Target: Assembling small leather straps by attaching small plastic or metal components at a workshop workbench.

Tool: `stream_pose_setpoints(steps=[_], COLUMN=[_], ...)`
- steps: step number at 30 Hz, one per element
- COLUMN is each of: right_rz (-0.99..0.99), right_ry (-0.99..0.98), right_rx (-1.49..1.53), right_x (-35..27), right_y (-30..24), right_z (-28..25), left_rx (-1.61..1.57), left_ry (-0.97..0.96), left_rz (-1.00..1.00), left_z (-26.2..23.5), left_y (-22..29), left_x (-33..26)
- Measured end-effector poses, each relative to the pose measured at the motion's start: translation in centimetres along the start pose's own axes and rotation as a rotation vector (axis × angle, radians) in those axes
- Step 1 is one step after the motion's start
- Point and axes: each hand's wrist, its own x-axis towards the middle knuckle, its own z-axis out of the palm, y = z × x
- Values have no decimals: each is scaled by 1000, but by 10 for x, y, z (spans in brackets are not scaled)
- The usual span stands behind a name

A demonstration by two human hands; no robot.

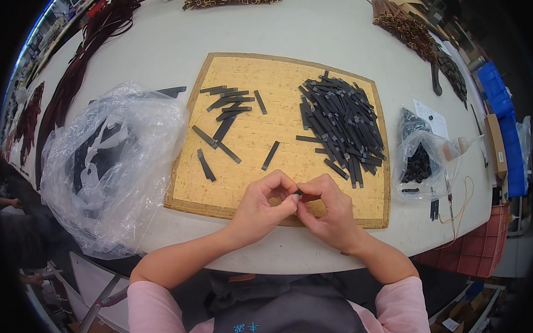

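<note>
Over the near edge of a yellow board [263,72], my left hand [262,203] and my right hand [331,213] meet, thumbs and fingertips pinched together. Between them is a small black piece [298,192], mostly covered by the fingers, so its shape cannot be made out. Past my right hand lies a dense heap of short black strips [341,120], each with a greyish end. More loose black strips [223,130] are scattered on the left half of the board, beyond my left hand.
A large clear plastic bag [126,171] with dark contents sits left of the board. To the right are a bag of small black parts [418,164] and a small bottle [454,149]. Dark red straps [86,55] and brown straps with gold-coloured hardware [405,29] lie farther off.
</note>
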Motion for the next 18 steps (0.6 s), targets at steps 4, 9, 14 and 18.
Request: stream_pose_setpoints(steps=[4, 9, 14, 18], right_rz=[-5, 23, 141, 87], right_ry=[40, 61, 25, 38], right_rx=[-25, 43, 133, 126], right_x=[1, 0, -6, 2], right_y=[6, -2, 0, 1], right_z=[0, 6, 2, -13], left_rx=[-146, -19, -51, -96], left_ry=[2, -37, 49, 36], left_rz=[-189, -34, -65, -102], left_z=[1, -1, 13, 10], left_y=[16, 8, 2, 4], left_x=[4, 0, 1, 4])
